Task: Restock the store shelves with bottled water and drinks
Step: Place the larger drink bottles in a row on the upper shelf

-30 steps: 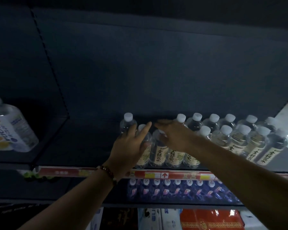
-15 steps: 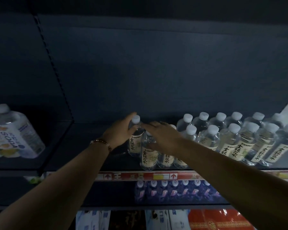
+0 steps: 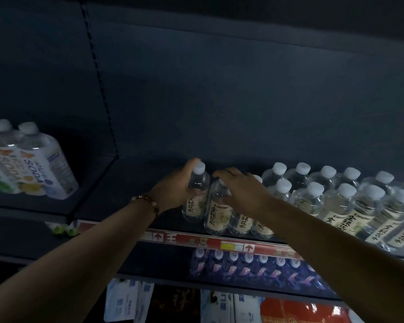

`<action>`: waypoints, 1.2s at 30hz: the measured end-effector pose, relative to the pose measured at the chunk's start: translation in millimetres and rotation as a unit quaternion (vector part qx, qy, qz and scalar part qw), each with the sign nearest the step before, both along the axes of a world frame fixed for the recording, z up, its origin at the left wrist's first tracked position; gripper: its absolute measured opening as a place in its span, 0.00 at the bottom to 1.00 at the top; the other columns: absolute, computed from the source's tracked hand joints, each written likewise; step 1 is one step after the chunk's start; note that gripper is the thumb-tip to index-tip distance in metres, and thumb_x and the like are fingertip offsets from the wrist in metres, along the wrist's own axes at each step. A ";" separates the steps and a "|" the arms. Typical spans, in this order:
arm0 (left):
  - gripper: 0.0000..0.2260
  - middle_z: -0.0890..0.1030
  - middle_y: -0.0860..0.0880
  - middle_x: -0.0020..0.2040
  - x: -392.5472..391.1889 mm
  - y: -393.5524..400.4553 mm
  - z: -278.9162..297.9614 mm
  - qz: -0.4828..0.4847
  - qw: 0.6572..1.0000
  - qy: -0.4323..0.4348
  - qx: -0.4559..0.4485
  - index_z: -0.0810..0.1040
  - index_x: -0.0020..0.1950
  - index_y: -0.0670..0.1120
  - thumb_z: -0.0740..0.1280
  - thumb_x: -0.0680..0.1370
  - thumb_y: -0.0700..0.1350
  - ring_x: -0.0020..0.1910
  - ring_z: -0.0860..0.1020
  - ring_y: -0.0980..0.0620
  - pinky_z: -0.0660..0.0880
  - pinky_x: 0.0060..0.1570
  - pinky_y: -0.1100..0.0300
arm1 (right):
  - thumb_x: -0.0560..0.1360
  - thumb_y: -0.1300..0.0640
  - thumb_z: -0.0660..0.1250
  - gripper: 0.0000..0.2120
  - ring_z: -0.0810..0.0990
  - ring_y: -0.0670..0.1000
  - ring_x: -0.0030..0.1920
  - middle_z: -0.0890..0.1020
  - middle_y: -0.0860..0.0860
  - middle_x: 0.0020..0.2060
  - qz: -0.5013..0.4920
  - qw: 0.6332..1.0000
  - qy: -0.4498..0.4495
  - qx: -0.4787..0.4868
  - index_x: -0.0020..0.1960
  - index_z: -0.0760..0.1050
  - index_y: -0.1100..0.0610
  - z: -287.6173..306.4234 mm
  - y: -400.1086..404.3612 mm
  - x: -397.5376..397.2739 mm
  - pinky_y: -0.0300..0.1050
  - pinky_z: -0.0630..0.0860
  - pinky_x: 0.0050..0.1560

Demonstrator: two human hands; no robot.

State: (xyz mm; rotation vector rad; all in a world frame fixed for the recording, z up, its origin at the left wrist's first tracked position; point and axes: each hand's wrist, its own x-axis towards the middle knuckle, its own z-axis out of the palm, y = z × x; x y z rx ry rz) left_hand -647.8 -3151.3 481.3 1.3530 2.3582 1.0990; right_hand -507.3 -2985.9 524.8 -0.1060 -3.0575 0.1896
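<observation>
Where the dim light allows a reading, the upper shelf (image 3: 135, 206) carries a block of clear bottles with white caps and cream labels printed in dark characters, standing in rows that run off the right edge of the view. Leftmost bottle (image 3: 195, 194): upright at the open end of the block, gripped by the left hand (image 3: 173, 191), whose fingers curl round its shoulder just under the cap; a beaded bracelet (image 3: 147, 201) sits on that wrist. Second bottle (image 3: 216, 210): just beside the first and nearer the shelf edge, its cap hidden under the right hand (image 3: 243, 194), which lies over the tops of the front bottles with fingers spread and lightly bent; whether it clasps any one of them cannot be told, since the palm covers the contact. Remaining bottled water (image 3: 345, 201): tightly packed, touching, the far right ones partly cut off. Shelf edge: red price strip (image 3: 219, 242) with yellow tag and arrow marks, print too blurred to read. Lower shelf: a row of blue-wrapped bottles (image 3: 254, 266), caps visible, labels indistinct in shadow. Bottom of view: pale and red cartons (image 3: 289, 308), cropped. Adjoining bay at left: a multipack marked SODA (image 3: 33, 164), tilted, partly cut off by the left edge. Back panel dark, featureless.
</observation>
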 end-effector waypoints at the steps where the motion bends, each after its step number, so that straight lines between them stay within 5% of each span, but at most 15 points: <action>1: 0.25 0.78 0.54 0.54 1.8 -3.4 1.3 -0.005 1.000 -0.006 -0.005 0.64 0.64 0.57 0.74 0.74 0.50 0.51 0.79 0.55 0.76 0.50 0.53 | 0.78 0.44 0.67 0.30 0.74 0.53 0.65 0.71 0.51 0.69 -0.003 1.000 -0.001 -0.005 0.76 0.63 0.50 -0.3 0.1 -0.3 0.47 0.65 0.64; 6: 0.25 0.79 0.54 0.56 14.4 -14.2 5.9 -0.014 0.998 -0.057 -0.028 0.63 0.67 0.61 0.71 0.75 0.57 0.54 0.80 0.55 0.78 0.52 0.52 | 0.78 0.47 0.69 0.27 0.76 0.55 0.61 0.71 0.52 0.67 0.005 1.000 -0.010 -0.014 0.73 0.64 0.50 -4.2 1.1 -0.3 0.47 0.69 0.59; 10: 0.36 0.75 0.57 0.66 20.2 -18.9 5.3 0.003 0.997 -0.080 -0.022 0.55 0.76 0.62 0.72 0.75 0.56 0.63 0.75 0.56 0.74 0.59 0.56 | 0.78 0.49 0.70 0.25 0.77 0.56 0.59 0.71 0.52 0.65 0.009 1.000 -0.012 -0.021 0.71 0.65 0.50 -2.9 3.1 -0.3 0.46 0.71 0.58; 21: 0.38 0.72 0.55 0.71 27.5 -19.7 0.1 0.031 0.998 -0.028 -0.044 0.51 0.76 0.64 0.71 0.74 0.61 0.64 0.74 0.54 0.74 0.61 0.52 | 0.77 0.56 0.71 0.24 0.77 0.57 0.56 0.69 0.53 0.63 0.007 0.999 -0.028 -0.024 0.69 0.65 0.50 -5.5 7.7 -2.7 0.54 0.77 0.53; 25: 0.41 0.74 0.56 0.70 26.3 -20.7 -0.2 0.027 0.998 -0.035 -0.050 0.49 0.78 0.63 0.73 0.74 0.56 0.64 0.75 0.56 0.74 0.62 0.52 | 0.78 0.55 0.70 0.26 0.76 0.59 0.59 0.69 0.54 0.66 0.013 0.999 -0.027 -0.024 0.72 0.64 0.52 -5.4 7.7 -3.2 0.52 0.74 0.56; 28: 0.42 0.74 0.55 0.71 26.2 -20.2 0.2 0.025 0.998 -0.049 -0.044 0.48 0.78 0.62 0.73 0.75 0.56 0.65 0.76 0.55 0.75 0.63 0.50 | 0.78 0.50 0.69 0.29 0.73 0.60 0.67 0.67 0.56 0.71 0.020 1.000 -0.017 0.003 0.75 0.63 0.52 -6.2 8.0 -1.7 0.52 0.68 0.67; 32: 0.47 0.56 0.49 0.81 32.8 -20.1 2.1 0.046 0.997 0.022 -0.060 0.39 0.79 0.63 0.71 0.74 0.61 0.75 0.65 0.49 0.68 0.70 0.50 | 0.79 0.42 0.64 0.35 0.54 0.55 0.80 0.56 0.56 0.80 0.047 0.998 0.014 0.035 0.80 0.55 0.52 -6.6 15.3 15.3 0.49 0.43 0.78; 36: 0.43 0.36 0.54 0.81 54.8 -7.1 22.6 0.061 0.981 0.171 -0.071 0.37 0.78 0.64 0.66 0.77 0.63 0.80 0.45 0.49 0.50 0.76 0.52 | 0.80 0.44 0.64 0.34 0.54 0.52 0.80 0.57 0.53 0.80 0.001 0.998 0.054 -0.009 0.80 0.56 0.51 10.8 42.3 52.8 0.50 0.45 0.80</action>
